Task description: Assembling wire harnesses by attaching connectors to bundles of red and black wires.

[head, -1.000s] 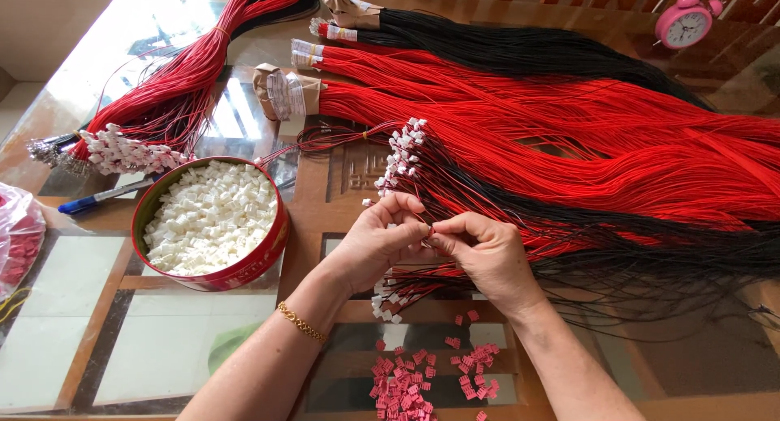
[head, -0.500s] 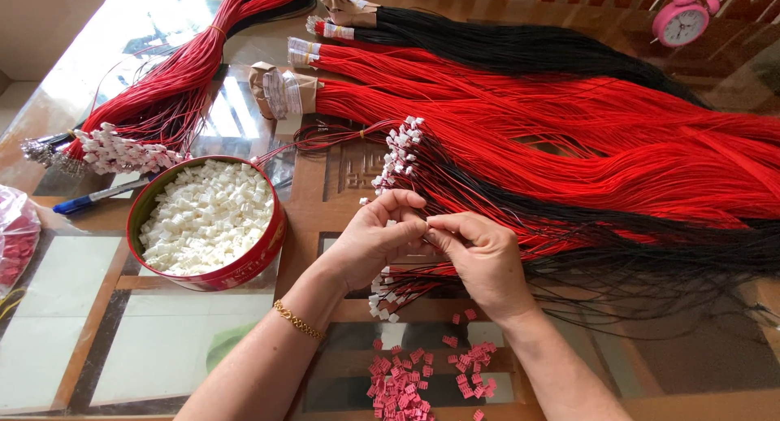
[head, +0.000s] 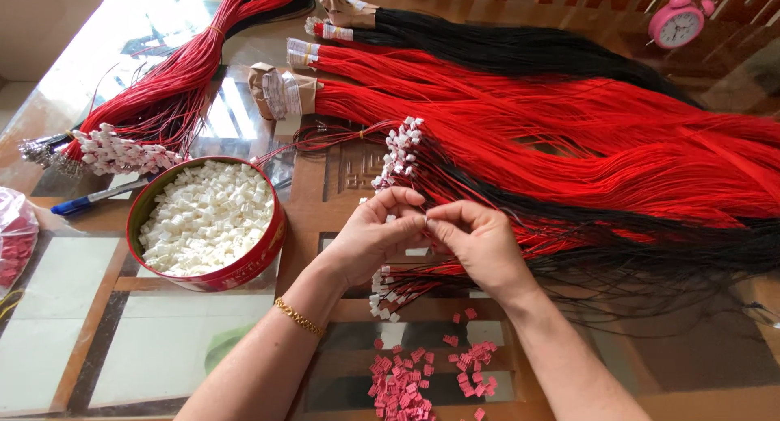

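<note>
left hand and right hand fingertips meet | over red wires | round tin left

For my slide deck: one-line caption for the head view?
Left hand and right hand pinch wire ends beside tin of white connectors.

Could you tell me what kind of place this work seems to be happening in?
Probably a home table used for wire-harness piecework: a glass-topped wooden table, bundles of red wires, a round tin of white connector housings and a pink alarm clock.
</note>
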